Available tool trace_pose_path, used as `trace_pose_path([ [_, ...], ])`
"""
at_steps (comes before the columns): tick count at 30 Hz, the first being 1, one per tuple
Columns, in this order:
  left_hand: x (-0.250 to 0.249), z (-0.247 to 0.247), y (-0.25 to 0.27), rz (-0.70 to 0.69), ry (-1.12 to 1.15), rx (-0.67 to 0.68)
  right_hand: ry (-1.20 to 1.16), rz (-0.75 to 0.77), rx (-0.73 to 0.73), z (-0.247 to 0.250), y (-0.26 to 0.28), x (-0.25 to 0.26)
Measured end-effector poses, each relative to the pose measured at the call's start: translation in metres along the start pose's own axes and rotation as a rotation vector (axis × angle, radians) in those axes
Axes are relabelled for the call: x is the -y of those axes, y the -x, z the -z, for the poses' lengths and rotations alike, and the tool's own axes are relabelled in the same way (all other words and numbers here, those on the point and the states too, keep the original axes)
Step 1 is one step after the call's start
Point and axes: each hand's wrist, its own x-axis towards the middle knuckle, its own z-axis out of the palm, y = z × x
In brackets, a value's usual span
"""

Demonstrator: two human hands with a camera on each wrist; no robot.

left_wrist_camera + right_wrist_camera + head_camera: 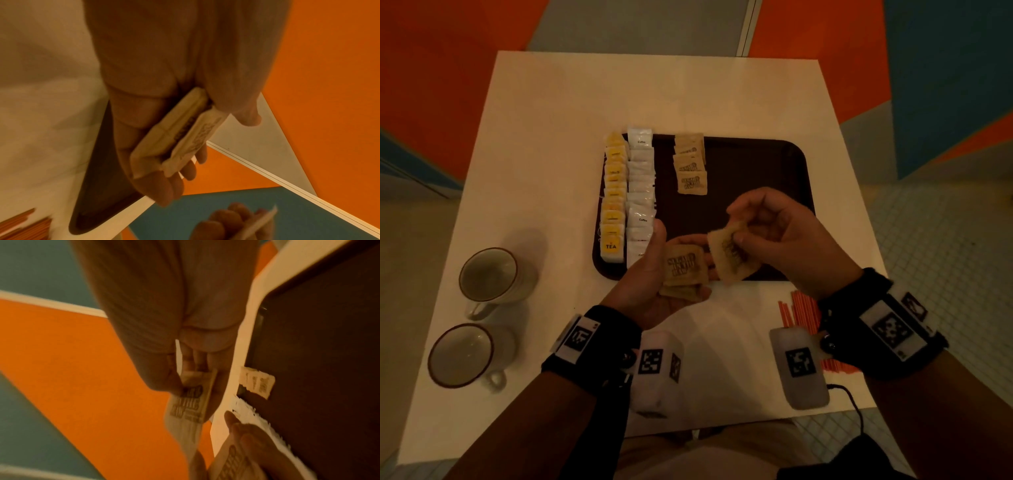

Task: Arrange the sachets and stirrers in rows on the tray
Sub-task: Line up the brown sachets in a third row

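A dark brown tray [774,161] lies on the white table. On it run a row of yellow tea sachets [614,198], a row of white coffee sachets [641,192] and a short row of brown sugar sachets [691,168]. My left hand [654,274] holds a small stack of brown sugar sachets [683,270] [174,134] over the tray's near edge. My right hand [774,233] pinches one brown sugar sachet [731,255] [189,404] just right of that stack. Orange stirrers [803,311] lie on the table under my right wrist.
Two empty mugs [489,277] [462,354] stand at the table's left edge. Two white marker boxes [659,370] [799,368] sit near the front edge, one with a black cable. The tray's right half [756,178] is bare.
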Motion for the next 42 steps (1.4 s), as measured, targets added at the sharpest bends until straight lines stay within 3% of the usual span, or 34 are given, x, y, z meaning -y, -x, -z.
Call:
trace_pose_path([
  [3,0.0,-0.005,0.002,0.047,-0.041,0.049,0.151,0.027,0.139,-0.005,-0.005,0.005],
  [7,0.001,-0.016,0.004,0.089,-0.103,0.127,0.549,0.12,0.218,-0.02,-0.013,0.002],
  [9,0.002,-0.018,0.004,0.076,-0.089,0.105,0.606,0.168,0.231,-0.024,-0.016,-0.001],
  [13,0.003,-0.013,0.002,0.027,-0.047,0.092,0.643,0.115,0.215,-0.02,-0.013,-0.01],
  [16,0.001,-0.011,0.001,0.0,-0.066,0.053,0.957,0.093,0.292,-0.032,-0.006,-0.019],
  [20,0.003,-0.012,-0.002,-0.053,-0.094,0.008,1.134,0.143,0.151,-0.054,-0.003,-0.033],
  [25,0.011,-0.003,-0.006,-0.091,-0.105,-0.029,1.271,0.211,0.125,-0.06,-0.005,-0.046],
  [29,0.017,-0.003,-0.006,-0.129,-0.216,-0.027,1.311,0.237,0.078,-0.058,-0.011,-0.054],
  [32,0.012,0.0,-0.002,-0.109,-0.301,-0.061,1.227,0.138,0.096,-0.05,-0.024,-0.058],
  [39,-0.002,0.008,-0.006,-0.175,-0.457,-0.194,0.828,0.065,0.11,-0.037,-0.042,-0.062],
  [42,-0.007,0.014,-0.014,-0.166,-0.426,-0.233,0.552,-0.106,0.152,-0.028,-0.047,-0.06],
])
